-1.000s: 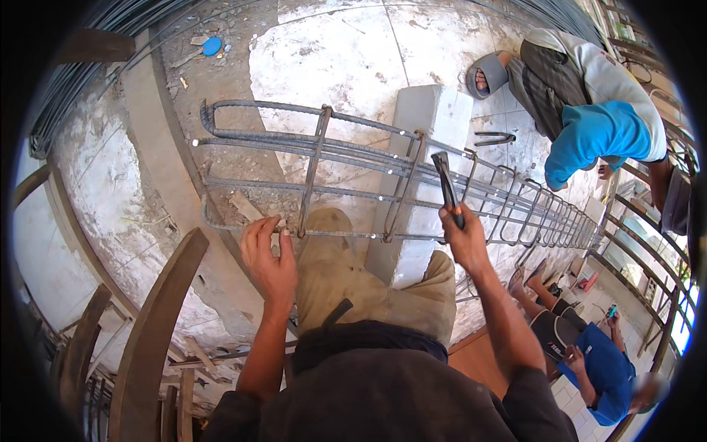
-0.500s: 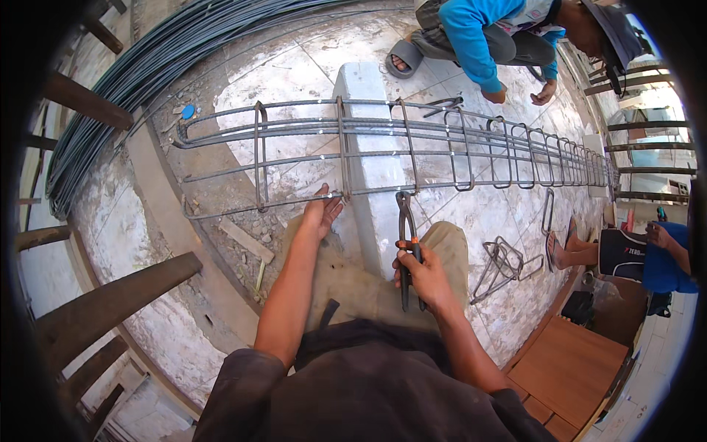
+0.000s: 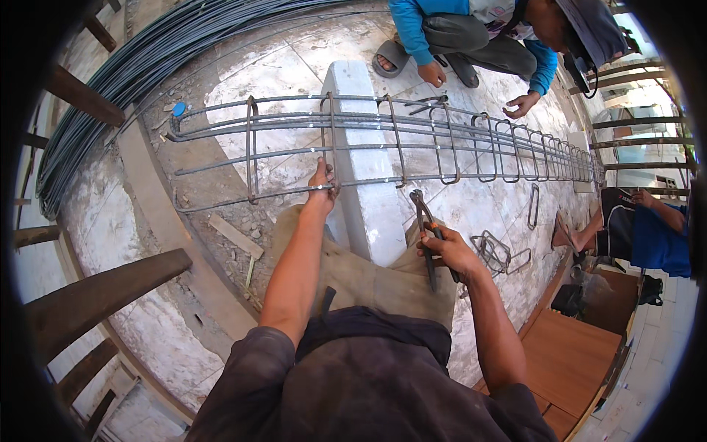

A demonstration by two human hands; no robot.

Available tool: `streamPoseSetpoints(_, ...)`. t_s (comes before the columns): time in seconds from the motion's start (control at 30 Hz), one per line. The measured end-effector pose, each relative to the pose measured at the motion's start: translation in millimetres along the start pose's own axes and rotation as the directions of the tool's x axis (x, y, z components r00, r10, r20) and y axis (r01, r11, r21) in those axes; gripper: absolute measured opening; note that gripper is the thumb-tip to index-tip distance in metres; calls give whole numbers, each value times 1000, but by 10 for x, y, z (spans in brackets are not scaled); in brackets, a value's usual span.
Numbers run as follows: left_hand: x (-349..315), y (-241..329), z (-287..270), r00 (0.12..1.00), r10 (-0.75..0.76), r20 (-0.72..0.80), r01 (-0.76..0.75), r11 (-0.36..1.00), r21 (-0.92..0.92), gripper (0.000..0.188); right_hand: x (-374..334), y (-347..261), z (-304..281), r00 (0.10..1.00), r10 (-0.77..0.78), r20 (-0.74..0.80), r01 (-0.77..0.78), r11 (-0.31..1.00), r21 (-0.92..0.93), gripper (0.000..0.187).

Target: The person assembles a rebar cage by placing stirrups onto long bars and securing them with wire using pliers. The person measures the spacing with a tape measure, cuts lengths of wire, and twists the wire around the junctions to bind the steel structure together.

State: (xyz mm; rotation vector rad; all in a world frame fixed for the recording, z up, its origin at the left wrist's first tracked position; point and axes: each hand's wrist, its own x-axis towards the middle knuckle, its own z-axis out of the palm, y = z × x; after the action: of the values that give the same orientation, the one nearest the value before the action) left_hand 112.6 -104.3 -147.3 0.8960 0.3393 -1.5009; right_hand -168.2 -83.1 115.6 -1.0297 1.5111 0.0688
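Observation:
A long rebar cage, made of ribbed bars tied inside rectangular stirrups, lies across in front of me over a pale concrete block. My left hand is closed around its nearest bar, close to a stirrup by the block's left edge. Some of those fingers are hidden behind the bar. In my right hand I hold tying pincers by their dark handles. Their head points up and away, just short of the cage and apart from it.
Across the cage squats a co-worker in blue sleeves. Another person in blue is at the right. Loose stirrups lie on the floor, long rebar at far left, and a wooden post juts in at left.
My left hand has gone from open fingers beside the near bar to a grip on it. The pincers have shifted right and tilted. The co-worker's hands have moved apart.

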Motion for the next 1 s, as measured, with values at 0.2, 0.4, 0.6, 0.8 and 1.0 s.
streamPoseSetpoints(0.2, 0, 11, -1, 1000, 19, -23, -17, 998, 65, 40, 332, -181, -272, 990, 94, 103, -86, 993, -77, 52)
streamPoseSetpoints(0.4, 22, 51, -40, 1000, 9, -1, -8, 998, 70, 42, 366, -245, -347, 982, 98, 159, -86, 993, -86, 59)
streamPoseSetpoints(0.6, 35, 20, -42, 1000, 29, -3, -28, 995, 97, 45, 401, -318, -372, 981, 96, 169, -84, 993, -78, 57)
streamPoseSetpoints(0.8, 104, -8, -124, 1000, 20, 16, -21, 995, 101, 45, 447, -356, -262, 950, 163, 266, -200, 972, 121, 37)
streamPoseSetpoints(1.0, 91, -47, -55, 998, 66, -12, -63, 987, 150, 45, 663, 61, 926, 996, 75, 48, -84, 619, 781, 22)
